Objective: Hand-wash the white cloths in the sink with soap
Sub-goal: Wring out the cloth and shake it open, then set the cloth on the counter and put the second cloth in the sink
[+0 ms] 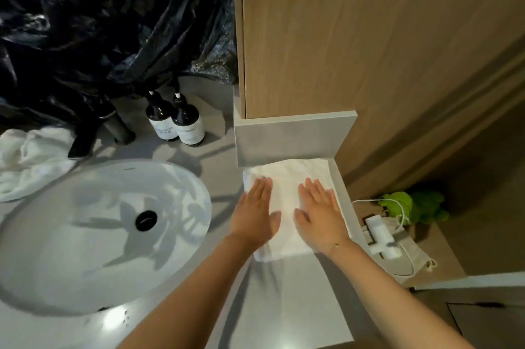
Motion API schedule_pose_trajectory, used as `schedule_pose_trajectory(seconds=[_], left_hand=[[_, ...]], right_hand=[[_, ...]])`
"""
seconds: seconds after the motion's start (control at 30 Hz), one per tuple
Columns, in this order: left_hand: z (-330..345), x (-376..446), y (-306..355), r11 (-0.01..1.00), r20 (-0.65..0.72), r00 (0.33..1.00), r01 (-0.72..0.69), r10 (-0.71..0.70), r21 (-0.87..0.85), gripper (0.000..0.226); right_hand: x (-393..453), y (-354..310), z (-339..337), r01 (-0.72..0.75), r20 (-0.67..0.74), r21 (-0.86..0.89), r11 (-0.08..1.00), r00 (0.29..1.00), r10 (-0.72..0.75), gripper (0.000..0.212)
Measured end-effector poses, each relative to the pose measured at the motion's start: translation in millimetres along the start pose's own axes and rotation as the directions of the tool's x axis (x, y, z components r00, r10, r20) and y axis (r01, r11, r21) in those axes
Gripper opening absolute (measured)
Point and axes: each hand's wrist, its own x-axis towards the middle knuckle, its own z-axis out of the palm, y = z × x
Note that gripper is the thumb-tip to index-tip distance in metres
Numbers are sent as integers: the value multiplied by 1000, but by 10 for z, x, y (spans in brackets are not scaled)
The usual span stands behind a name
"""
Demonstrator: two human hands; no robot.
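Grey bathroom counter (284, 306) stretching across the lower view, butting against a tall wood-grain panel (369, 36) on the right. Black plastic bag (99, 21) bulging over the far left of the counter, hanging down over the tops of the things behind the basin. White oval sink (71, 263) sitting left of centre, dry-looking, with a dark drain (146, 220) near its middle. Crumpled white towel (31, 161) lying at the sink's far left rim, partly under the black faucet (93, 132), whose upper part is disappearing under the bag. Folded white cloth (287, 178) lying flat on the counter to the right of the sink, well outside the basin, its far edge touching the low grey ledge (292, 141) at the foot of the panel. Both hands pressing flat on that cloth, fingers straight and spread: left hand (257, 215) near its left edge, right hand (321, 220) toward its right, apart from each other with bare cloth between. Thin bracelet (335, 245) showing on the right wrist. Two dark pump bottles (174, 121) with pale labels standing side by side and touching, behind the sink and just right of the faucet, their pump heads reaching up to the bag's lower folds. Lower right, beyond the counter edge: beige drawstring pouch (409, 249) lying on a wooden surface, white charger (380, 235) with a cable resting on it, green plush toy (409, 206) just behind.
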Motion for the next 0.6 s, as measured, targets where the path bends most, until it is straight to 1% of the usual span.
schedule_pose_trajectory(seconds=[0.07,0.13,0.2,0.27,0.3,0.37,0.47,0.53,0.6], left_hand=[[-291,-111,-183,994,-65,998,-21,14,-109,75],[-538,-245,-407,980,-135,991,-20,-7,-197,70],[-770,-391,-691,944,-176,982,3,-65,-330,63],[-982,-531,-1060,906,-199,965,73,-169,-417,57],[-1070,-590,-1272,885,-209,951,112,-227,-453,55],[-1196,-719,-1711,836,-221,926,150,-306,-528,52],[-1323,-989,-2392,777,-293,885,114,-363,-619,46],[-1384,-1200,-2817,747,-279,877,125,-391,-653,44],[-1406,-1392,-3177,757,-224,890,180,-398,-628,43]], right_hand=[[-43,-248,-178,-34,-49,170,985,998,43,54],[-64,-580,-284,-44,-94,344,938,992,81,51],[-36,-974,-308,-24,-100,470,882,992,80,47],[12,-1410,-306,9,-101,582,813,993,61,44],[60,-1641,-294,35,-107,600,799,994,37,44],[181,-2098,-231,91,-110,575,813,993,-34,46],[326,-2827,-120,176,-117,593,786,984,-132,46],[408,-3274,8,179,-84,639,748,983,-163,46],[430,-3655,148,99,19,694,714,988,-156,44]])
